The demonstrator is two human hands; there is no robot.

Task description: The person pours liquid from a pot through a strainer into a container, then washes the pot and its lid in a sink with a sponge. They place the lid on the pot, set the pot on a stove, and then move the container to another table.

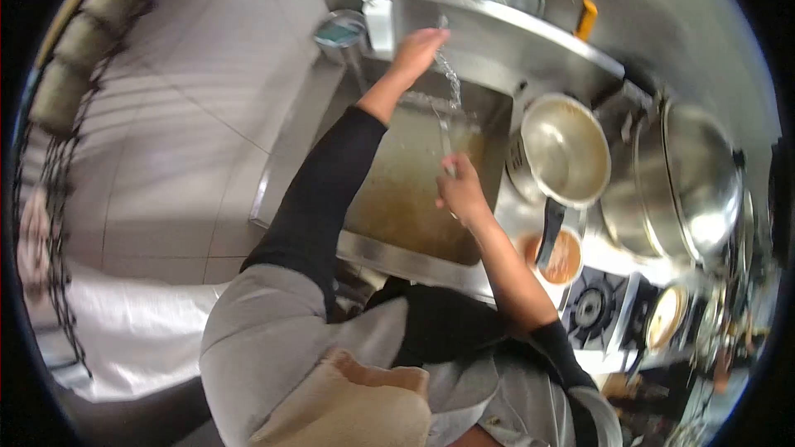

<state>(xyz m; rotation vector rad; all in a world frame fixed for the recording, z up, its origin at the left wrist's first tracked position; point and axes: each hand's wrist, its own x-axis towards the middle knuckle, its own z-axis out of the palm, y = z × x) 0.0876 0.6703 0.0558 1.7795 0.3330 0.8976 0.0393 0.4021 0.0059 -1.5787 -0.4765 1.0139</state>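
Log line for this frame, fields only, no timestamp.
left hand: at top of water stream | right hand: grips metal utensil in stream over sink

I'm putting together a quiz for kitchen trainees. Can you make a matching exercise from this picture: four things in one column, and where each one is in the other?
Things
1. left hand
2. right hand
3. saucepan
4. gas burner

Places
a. just right of the sink, its black handle pointing toward the person
b. raised to the tap
c. over the sink, holding a utensil in the falling water
d. lower right of the view, nearer the person than the saucepan

Pairs: 1-b, 2-c, 3-a, 4-d
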